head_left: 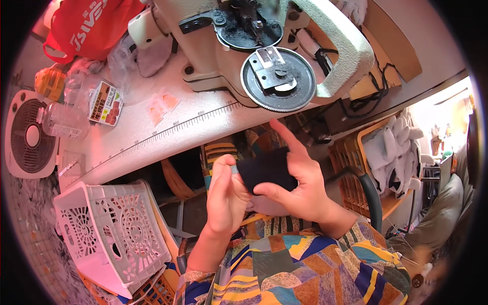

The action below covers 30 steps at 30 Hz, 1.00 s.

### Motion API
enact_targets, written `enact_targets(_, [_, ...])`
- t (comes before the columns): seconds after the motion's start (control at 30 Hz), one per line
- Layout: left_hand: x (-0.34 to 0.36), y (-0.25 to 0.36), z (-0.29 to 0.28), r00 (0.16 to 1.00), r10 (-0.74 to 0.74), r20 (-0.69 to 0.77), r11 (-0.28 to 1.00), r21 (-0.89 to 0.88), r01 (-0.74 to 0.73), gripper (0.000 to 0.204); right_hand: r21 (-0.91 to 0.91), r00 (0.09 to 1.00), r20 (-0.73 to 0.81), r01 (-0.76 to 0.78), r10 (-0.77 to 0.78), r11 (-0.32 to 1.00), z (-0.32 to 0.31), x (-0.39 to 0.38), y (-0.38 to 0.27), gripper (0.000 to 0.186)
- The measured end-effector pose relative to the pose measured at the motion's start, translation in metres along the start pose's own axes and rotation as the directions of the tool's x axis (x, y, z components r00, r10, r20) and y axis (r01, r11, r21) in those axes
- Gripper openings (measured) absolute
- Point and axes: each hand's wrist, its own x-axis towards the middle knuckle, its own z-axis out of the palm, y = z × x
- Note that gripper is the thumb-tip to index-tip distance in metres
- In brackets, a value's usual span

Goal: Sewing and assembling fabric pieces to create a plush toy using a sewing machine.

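A small black piece of fabric (268,172) is stretched between my two hands, below the table's front edge and above my lap. My left hand (224,192) pinches its left side with thumb and fingers, and a pale grey band shows on one fingertip. My right hand (309,187) holds the right side, its thumb lying across the lower edge. The right index finger points up toward the round toothed plate (279,94) of a cream industrial sewing machine (203,58). Neither hand touches the machine. A dark second plate (249,38) behind is covered with lint.
On the white table (147,127), printed with a ruler scale, lie a snack packet (106,103), small wrappers (162,104), a plastic jar (63,121) and a red bag (94,25). A fan (33,134) and white crate (114,231) stand left; a basket of white gloves (391,152) stands right.
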Motion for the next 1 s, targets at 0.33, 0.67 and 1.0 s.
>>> enact_targets(0.33, [0.015,0.022,0.011,0.993,0.109,-0.045,0.992,0.065,-0.106,0.045,-0.207,0.996,0.032,0.082,-0.078,0.975,0.015,-0.015,0.003,0.033])
enact_targets(0.67, [0.004,0.001,0.007,0.978,0.200,0.059,0.957,0.202,-0.208,0.058,0.280,0.977,0.079,-0.213,0.198,0.936,0.006,-0.017,0.007,0.047])
enact_targets(1.0, [0.007,0.000,0.006,0.979,0.188,0.074,0.949,0.243,-0.201,0.067,0.037,0.993,-0.079,-0.089,0.092,0.995,0.007,-0.013,-0.008,0.030])
